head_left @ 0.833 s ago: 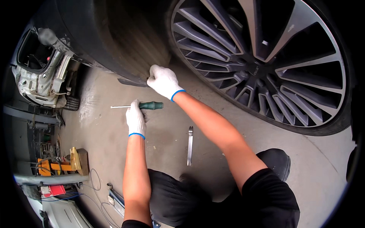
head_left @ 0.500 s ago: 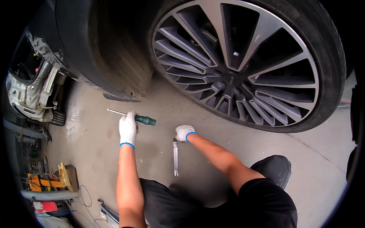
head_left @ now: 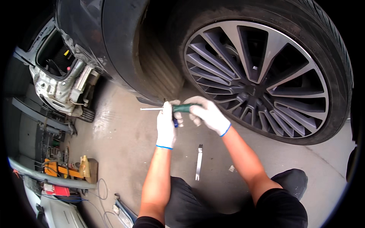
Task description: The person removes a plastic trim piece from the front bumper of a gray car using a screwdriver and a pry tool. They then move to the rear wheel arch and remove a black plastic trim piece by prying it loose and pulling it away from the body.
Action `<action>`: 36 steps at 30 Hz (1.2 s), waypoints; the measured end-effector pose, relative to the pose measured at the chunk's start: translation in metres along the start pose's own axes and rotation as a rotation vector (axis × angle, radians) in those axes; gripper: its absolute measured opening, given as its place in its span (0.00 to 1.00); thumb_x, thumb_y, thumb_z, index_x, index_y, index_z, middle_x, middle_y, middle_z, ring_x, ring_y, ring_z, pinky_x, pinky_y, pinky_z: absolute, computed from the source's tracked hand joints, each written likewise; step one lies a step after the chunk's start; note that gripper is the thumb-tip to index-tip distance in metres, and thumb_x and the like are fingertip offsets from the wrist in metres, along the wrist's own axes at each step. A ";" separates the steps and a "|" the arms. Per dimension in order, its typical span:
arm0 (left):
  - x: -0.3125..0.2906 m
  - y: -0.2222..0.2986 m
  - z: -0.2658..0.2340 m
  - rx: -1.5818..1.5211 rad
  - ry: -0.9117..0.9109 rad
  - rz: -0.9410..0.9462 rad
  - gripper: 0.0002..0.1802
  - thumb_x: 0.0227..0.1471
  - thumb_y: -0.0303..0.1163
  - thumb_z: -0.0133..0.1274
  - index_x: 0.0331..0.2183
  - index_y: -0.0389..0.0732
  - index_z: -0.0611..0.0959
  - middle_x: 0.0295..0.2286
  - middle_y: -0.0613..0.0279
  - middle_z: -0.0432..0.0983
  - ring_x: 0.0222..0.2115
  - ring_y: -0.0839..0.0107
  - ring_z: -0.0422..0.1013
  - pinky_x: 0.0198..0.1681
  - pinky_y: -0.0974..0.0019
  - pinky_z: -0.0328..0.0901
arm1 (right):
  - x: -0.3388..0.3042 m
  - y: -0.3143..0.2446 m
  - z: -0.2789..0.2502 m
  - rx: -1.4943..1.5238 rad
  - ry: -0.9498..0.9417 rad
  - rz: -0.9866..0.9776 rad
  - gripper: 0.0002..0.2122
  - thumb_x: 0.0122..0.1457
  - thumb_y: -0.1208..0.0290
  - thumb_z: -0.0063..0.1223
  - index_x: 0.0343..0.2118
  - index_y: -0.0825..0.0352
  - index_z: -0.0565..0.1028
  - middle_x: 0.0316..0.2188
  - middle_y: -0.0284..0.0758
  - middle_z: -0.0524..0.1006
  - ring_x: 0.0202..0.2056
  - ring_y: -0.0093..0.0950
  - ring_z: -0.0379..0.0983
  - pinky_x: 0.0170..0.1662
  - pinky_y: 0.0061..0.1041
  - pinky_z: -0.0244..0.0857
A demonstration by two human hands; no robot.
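Note:
A screwdriver with a green handle (head_left: 182, 108) and a thin metal shaft (head_left: 151, 109) lies level in front of me, its tip toward the left. My left hand (head_left: 166, 123), in a white knit glove, is closed around it where shaft and handle meet. Something small and dark blue (head_left: 175, 123) shows under those fingers; its kind cannot be made out. Gloved likewise, my right hand (head_left: 210, 114) grips the rear end of the handle. On the floor below the hands, a flat metal bar tool (head_left: 199, 162) with a notched end lies apart from both.
A car wheel (head_left: 262, 85) with silver spokes stands close on the right, beside a dark wheel-arch liner and bumper (head_left: 121, 45). To the left are a stripped car body (head_left: 62, 85), an orange metal piece of equipment (head_left: 64, 169) and cables (head_left: 102, 193) on the floor.
My right hand has left the bar tool on the floor and risen to the screwdriver's handle, taking hold of it. The view has shifted, with the wheel lower and further right.

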State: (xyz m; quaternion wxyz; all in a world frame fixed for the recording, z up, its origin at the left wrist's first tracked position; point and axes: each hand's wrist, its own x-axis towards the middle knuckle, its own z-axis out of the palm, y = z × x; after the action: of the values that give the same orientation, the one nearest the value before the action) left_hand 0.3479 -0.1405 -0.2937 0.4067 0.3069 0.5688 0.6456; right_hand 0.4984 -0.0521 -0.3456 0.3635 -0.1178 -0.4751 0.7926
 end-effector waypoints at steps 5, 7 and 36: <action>-0.009 0.000 0.000 -0.046 -0.079 0.024 0.31 0.66 0.56 0.46 0.48 0.34 0.76 0.19 0.70 0.65 0.17 0.79 0.62 0.19 0.73 0.58 | -0.008 -0.048 -0.007 0.212 0.210 -0.269 0.16 0.65 0.65 0.54 0.49 0.72 0.74 0.21 0.32 0.74 0.17 0.15 0.65 0.18 0.15 0.59; -0.007 -0.005 -0.001 -0.023 -0.063 -0.004 0.30 0.66 0.57 0.46 0.46 0.36 0.77 0.18 0.70 0.64 0.17 0.78 0.60 0.19 0.72 0.55 | -0.012 -0.071 -0.006 0.161 0.281 -0.336 0.16 0.65 0.66 0.52 0.49 0.73 0.74 0.21 0.32 0.74 0.17 0.15 0.64 0.18 0.15 0.58; 0.003 -0.022 0.006 0.058 -0.100 -0.077 0.27 0.66 0.57 0.43 0.41 0.40 0.79 0.18 0.68 0.64 0.18 0.74 0.59 0.21 0.70 0.54 | 0.000 -0.077 0.016 0.640 -0.007 0.057 0.23 0.71 0.53 0.45 0.47 0.74 0.75 0.13 0.25 0.64 0.11 0.14 0.52 0.13 0.17 0.46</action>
State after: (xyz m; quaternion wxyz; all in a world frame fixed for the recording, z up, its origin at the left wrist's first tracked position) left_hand 0.3557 -0.1347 -0.3144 0.4502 0.3282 0.5775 0.5967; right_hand 0.5256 -0.0405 -0.2731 0.3580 -0.0082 -0.1995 0.9121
